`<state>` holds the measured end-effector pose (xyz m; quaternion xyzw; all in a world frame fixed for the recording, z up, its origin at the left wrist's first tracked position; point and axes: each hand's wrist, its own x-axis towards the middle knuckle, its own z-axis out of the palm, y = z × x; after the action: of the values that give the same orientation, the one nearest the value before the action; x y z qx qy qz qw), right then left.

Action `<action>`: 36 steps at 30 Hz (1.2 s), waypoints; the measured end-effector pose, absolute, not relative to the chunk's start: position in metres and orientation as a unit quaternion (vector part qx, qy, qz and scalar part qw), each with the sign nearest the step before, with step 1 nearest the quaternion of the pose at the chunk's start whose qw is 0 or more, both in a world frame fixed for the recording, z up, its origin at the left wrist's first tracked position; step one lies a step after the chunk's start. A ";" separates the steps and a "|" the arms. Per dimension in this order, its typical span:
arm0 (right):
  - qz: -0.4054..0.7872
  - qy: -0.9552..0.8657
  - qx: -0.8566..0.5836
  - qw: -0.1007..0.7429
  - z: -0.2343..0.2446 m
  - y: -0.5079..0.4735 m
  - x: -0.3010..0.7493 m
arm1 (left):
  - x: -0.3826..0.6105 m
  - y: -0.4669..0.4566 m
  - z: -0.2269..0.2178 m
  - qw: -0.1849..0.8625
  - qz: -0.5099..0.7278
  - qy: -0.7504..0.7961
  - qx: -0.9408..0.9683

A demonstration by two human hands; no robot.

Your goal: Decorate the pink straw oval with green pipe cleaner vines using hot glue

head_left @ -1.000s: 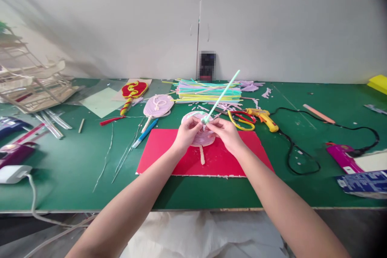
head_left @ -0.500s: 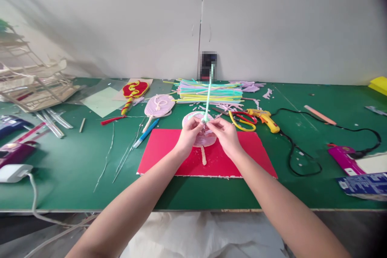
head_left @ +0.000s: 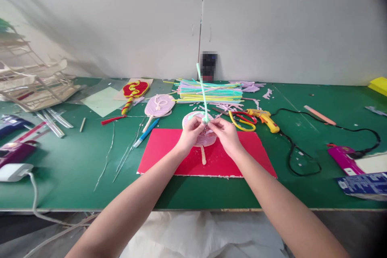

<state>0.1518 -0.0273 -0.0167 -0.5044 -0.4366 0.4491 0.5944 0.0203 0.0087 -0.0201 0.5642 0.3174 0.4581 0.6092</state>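
Observation:
A mint-green pipe cleaner [head_left: 203,90] stands up from between my fingertips, its lower end curled into a small knot. My left hand [head_left: 192,134] pinches that knot from the left, and my right hand [head_left: 224,132] pinches it from the right. Below them lies a pink round fan shape [head_left: 205,140] with a cream handle pointing toward me, partly hidden by my hands. It rests on a red board [head_left: 163,149]. A second pink fan [head_left: 159,105] lies behind to the left, next to a blue pen [head_left: 146,133].
Behind my hands is a bundle of coloured pipe cleaners [head_left: 187,92]. Scissors [head_left: 249,128] and a yellow glue gun [head_left: 267,120] with a black cord lie to the right. A red-and-yellow fan [head_left: 137,88] lies back left; a phone [head_left: 208,65] leans on the wall.
The free end of the mint-green pipe cleaner has swung to the left. Both hands stay in nearly the same place, still pinching its lower end.

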 end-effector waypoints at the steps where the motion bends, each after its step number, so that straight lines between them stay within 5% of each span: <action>1: 0.443 -0.438 -0.506 0.597 -0.017 -0.027 0.152 | 0.020 0.009 -0.021 0.611 0.453 0.314 0.568; 14: 0.425 -0.449 -0.507 0.600 -0.013 -0.030 0.152 | 0.015 0.014 -0.020 0.611 0.418 0.271 0.615; 23: 0.537 -0.401 -0.471 0.574 -0.004 -0.031 0.158 | 0.008 0.022 -0.020 0.599 0.419 0.252 0.634; 36: 0.493 -0.440 -0.477 0.579 -0.010 -0.029 0.159 | 0.008 0.022 -0.021 0.524 0.384 0.269 0.710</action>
<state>0.1587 -0.0290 -0.0099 -0.4773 -0.4404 0.4931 0.5789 0.0076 0.0219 -0.0209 0.7104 0.2693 0.3844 0.5243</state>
